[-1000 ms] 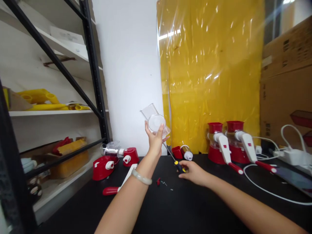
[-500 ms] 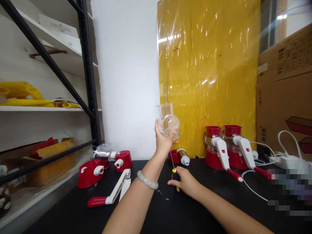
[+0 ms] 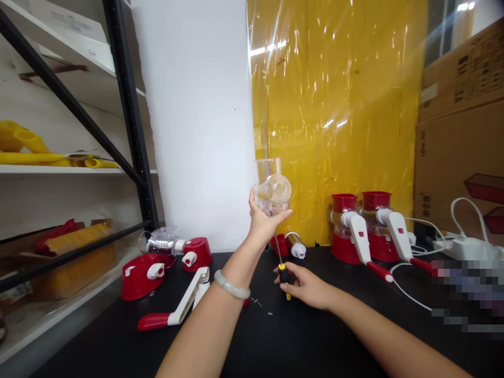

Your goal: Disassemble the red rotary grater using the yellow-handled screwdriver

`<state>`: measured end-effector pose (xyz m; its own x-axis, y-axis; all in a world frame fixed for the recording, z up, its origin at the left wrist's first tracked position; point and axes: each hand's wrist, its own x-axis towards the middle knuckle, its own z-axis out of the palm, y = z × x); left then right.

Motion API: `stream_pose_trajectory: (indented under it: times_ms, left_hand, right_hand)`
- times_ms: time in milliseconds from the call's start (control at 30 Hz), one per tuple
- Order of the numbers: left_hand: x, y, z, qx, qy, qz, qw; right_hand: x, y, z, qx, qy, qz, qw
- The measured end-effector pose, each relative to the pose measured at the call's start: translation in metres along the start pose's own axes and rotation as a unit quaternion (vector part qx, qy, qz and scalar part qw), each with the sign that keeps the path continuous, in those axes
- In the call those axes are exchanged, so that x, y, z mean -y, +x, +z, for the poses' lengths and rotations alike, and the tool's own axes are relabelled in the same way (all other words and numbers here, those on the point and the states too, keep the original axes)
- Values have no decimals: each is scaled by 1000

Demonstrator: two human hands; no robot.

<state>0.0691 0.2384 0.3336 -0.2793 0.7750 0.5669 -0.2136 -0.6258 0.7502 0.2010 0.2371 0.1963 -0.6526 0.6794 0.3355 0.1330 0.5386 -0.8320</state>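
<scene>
My left hand (image 3: pixel 265 223) is closed round the lower part of a clear plastic grater housing (image 3: pixel 271 184), holding it upright above the table. In my right hand (image 3: pixel 303 283) is a screwdriver (image 3: pixel 282 274) with a black and yellow handle, gripped between thumb and fingers. Its shaft points up toward the underside of the housing; my left hand hides whether the tip touches. Several small screws (image 3: pixel 256 302) lie on the black table below. Behind the screwdriver rest a grater drum (image 3: pixel 295 245) and a red plastic part (image 3: pixel 279 244).
Red bases (image 3: pixel 144 277) and a white crank handle with a red grip (image 3: pixel 185 302) lie at left. Two assembled rotary graters (image 3: pixel 346 231) stand at right, near white cables (image 3: pixel 409 294). A shelf rack (image 3: pixel 126 105) borders the left, a cardboard box (image 3: pixel 459 147) the right.
The housing has turned slightly in my left hand, and its thumb now lies lower across it. The fingers of my right hand have shifted round the screwdriver handle. The whole view has moved a little.
</scene>
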Motion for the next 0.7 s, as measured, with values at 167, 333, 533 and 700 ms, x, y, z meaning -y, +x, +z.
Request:
stream_pose_trajectory:
  times_ms: [167,333,533,700]
  left_hand:
    - [4,-2,3,2,27,39,999]
    - [0,-7,7,-4,31,52,998]
    - [-3,-9,8,-6,32,50,998]
    - [-9,-17,10,-13,26,16,999]
  right_hand:
    - [0,2,-2,-11,31,16,999]
    - [-1,4,2,-68,-27,14,997]
    - [5,-1,-3,-67,-71,-9,995]
    - [-1,2,-1,-121,-95,10,988]
